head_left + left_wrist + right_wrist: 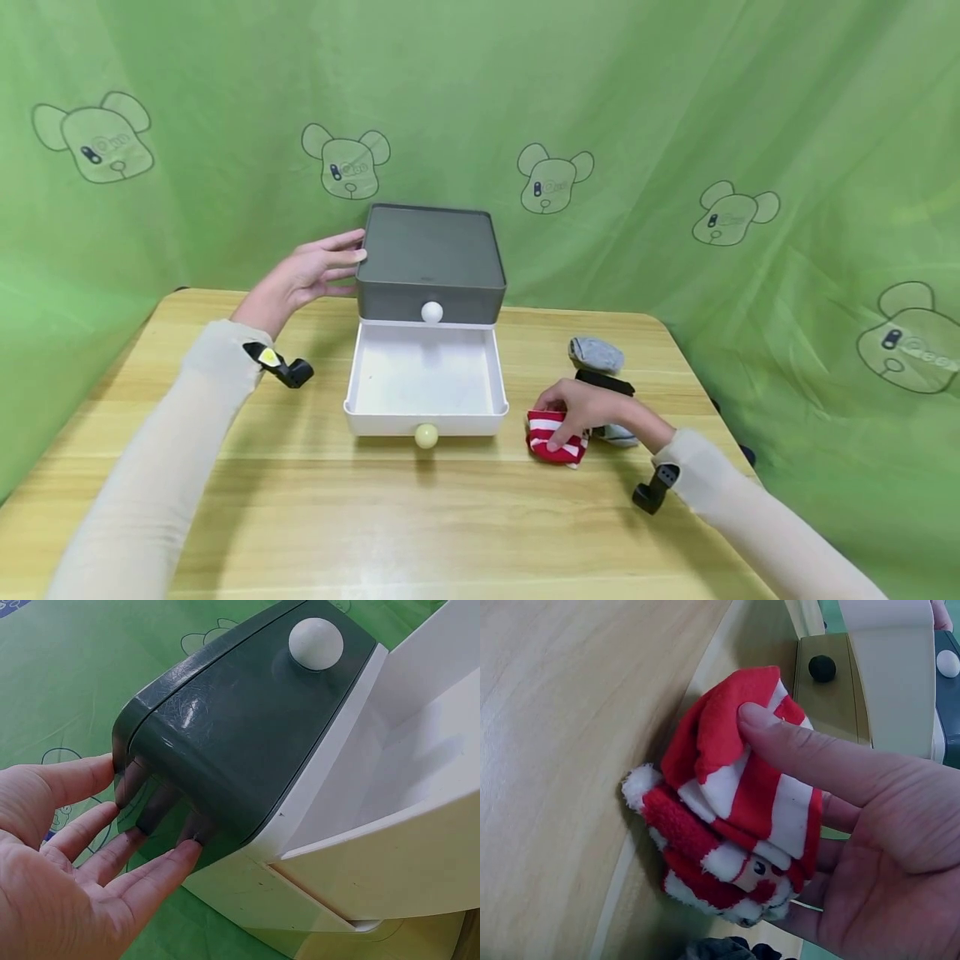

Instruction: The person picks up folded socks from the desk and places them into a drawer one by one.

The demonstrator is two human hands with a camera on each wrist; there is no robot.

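Observation:
The right hand (588,407) holds a folded red-and-white striped sock bundle (547,427) over the table, right of the drawer. In the right wrist view, the thumb lies across the stripes of the sock bundle (754,795), with the other fingers partly hidden behind it; a plush Santa face and white fluffy trim show. Extended fingers of the left hand (311,271) touch the left side of a small drawer cabinet (435,246) with a dark grey top. Its lower white drawer (382,425) is pulled out, and nothing lies inside. In the left wrist view, the fingertips of the left hand (82,877) meet the glossy dark side.
A grey rolled bundle (597,355) lies at the right, with a black one (606,382) before it. Another pale bundle (618,435) is partly hidden by the right hand. The closed upper drawer has a white knob (431,312). A green curtain (450,100) hangs behind the table.

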